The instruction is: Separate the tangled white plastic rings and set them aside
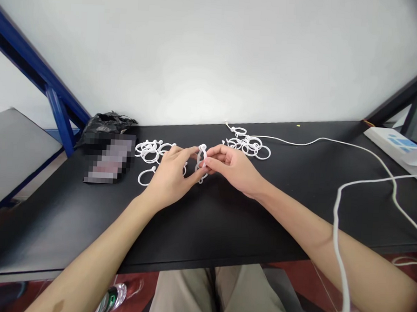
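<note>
**Kid:** What are the hands doing?

**Friend:** Both pinch one white plastic ring [201, 162] in the middle of the picture, just above the black table [226, 222]. The left hand [168, 177] curls its fingers around one side. The right hand [234, 169] nips the other side with its thumb and fingertips.

**Kid:** Where are the other rings?

**Friend:** Some loose rings [149, 151] lie just behind the left hand. A bunch of rings [249, 145] sits behind the right hand, near the wall. They look hooked together, but I can't tell for sure.

**Kid:** How much is done?

**Friend:** About half, I think. The bunch looks finished. The loose ones look left to do.

**Kid:** Anything else?

**Friend:** A black bag [107, 123] in the upper left, and a white cable [338, 214] on the right.
</note>
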Demonstrator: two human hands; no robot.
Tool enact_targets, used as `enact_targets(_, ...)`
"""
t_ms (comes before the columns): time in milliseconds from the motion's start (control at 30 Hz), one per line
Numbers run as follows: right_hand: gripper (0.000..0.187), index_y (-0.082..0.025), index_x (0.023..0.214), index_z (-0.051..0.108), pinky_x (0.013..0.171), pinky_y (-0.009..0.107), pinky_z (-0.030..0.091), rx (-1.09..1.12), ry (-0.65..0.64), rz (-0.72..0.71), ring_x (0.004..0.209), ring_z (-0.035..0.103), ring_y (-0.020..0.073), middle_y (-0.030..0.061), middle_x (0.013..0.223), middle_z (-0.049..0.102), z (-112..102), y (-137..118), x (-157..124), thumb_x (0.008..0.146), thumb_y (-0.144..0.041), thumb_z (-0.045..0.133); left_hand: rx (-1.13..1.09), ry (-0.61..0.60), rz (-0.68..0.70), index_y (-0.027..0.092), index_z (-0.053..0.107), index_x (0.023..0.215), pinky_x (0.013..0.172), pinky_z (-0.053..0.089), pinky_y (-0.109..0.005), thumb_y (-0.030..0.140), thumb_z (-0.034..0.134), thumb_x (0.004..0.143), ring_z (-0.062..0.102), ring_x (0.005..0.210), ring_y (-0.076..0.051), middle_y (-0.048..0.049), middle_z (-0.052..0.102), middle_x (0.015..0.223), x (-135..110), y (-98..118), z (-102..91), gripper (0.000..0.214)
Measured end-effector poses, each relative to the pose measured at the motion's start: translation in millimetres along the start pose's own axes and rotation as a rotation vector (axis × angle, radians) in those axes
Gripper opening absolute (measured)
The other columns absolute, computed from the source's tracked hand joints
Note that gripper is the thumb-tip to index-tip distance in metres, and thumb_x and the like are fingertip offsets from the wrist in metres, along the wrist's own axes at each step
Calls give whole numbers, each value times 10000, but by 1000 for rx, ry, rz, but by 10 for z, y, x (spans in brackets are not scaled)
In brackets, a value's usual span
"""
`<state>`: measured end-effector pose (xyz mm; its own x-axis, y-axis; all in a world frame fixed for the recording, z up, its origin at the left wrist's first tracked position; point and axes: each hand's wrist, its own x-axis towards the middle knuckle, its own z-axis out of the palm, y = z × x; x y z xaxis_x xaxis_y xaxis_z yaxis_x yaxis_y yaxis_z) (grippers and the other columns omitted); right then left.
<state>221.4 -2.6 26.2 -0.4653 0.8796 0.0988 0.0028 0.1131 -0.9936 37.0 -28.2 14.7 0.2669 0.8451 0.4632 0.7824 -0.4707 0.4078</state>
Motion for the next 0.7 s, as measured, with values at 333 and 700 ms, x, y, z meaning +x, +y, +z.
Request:
enact_targets(333, 241, -194, 1084, 644, 880, 376, 525, -440, 80, -177, 992, 647, 182, 65, 1116, 696, -78, 122, 38, 872, -148, 539, -46, 29, -45, 221, 584, 1119, 931, 464, -443, 383, 639, 854, 600, 956, -238, -44, 675, 984, 6, -6, -15, 316)
enact_targets(700, 167, -180, 917, 707, 660, 265, 436, -613, 52, -214, 665, 583, 120, 4, 805, 710, -19, 211, 96, 913, -247, 554, -99, -3, -41, 238, 583, 1139, 929, 468, -431, 383, 650, 852, 614, 971, -229, -38, 679, 1020, -7, 19, -36, 328)
